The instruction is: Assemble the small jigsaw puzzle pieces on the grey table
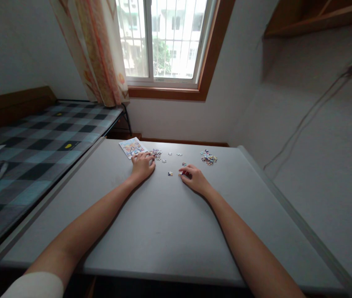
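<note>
My left hand (142, 165) lies palm down on the white table, its fingers spread beside a small pile of jigsaw puzzle pieces (156, 153). Its fingertips reach the lower edge of a colourful picture sheet (132, 147). Thumb and fingers of my right hand (195, 179) close on a puzzle piece (180, 173) at the table top. Just left of that piece lies another dark and yellow piece (170, 174). One more piece (184, 164) sits beyond my right fingertips. Small details of the pieces are too tiny to make out.
A second pile of puzzle pieces (209, 159) lies at the far right of the table (151, 231). Some loose pieces (170, 154) lie between the piles. A bed with a checked cover (70, 128) borders the left side; a wall with hanging cables (306, 116) stands right.
</note>
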{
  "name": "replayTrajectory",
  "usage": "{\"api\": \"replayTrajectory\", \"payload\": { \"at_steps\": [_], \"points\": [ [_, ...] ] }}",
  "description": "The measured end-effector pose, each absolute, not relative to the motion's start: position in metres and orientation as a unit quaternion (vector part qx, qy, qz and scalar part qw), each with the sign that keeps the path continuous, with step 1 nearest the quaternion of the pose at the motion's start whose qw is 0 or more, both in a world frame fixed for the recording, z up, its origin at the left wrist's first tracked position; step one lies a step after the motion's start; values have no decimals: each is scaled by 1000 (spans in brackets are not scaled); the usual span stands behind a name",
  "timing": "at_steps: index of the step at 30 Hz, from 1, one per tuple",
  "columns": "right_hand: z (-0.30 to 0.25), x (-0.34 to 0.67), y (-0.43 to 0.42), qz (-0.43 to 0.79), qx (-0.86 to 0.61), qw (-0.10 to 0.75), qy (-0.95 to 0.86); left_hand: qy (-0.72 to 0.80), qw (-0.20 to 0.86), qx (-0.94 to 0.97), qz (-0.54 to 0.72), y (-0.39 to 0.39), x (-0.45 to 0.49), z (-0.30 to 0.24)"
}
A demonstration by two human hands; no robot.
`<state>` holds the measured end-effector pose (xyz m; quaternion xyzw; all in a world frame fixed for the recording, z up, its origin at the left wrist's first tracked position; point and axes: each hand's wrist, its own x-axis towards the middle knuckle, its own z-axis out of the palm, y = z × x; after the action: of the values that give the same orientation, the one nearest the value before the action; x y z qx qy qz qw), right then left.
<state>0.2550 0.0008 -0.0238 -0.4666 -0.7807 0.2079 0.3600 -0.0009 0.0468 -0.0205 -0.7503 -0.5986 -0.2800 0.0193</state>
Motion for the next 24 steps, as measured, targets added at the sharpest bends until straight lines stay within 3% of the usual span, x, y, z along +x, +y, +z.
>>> {"api": "replayTrajectory", "payload": {
  "at_steps": [24],
  "points": [
    [-27,255,3,207,-463,367,-780,-591,31,-745,-309,48,0,-23]
  ]
}}
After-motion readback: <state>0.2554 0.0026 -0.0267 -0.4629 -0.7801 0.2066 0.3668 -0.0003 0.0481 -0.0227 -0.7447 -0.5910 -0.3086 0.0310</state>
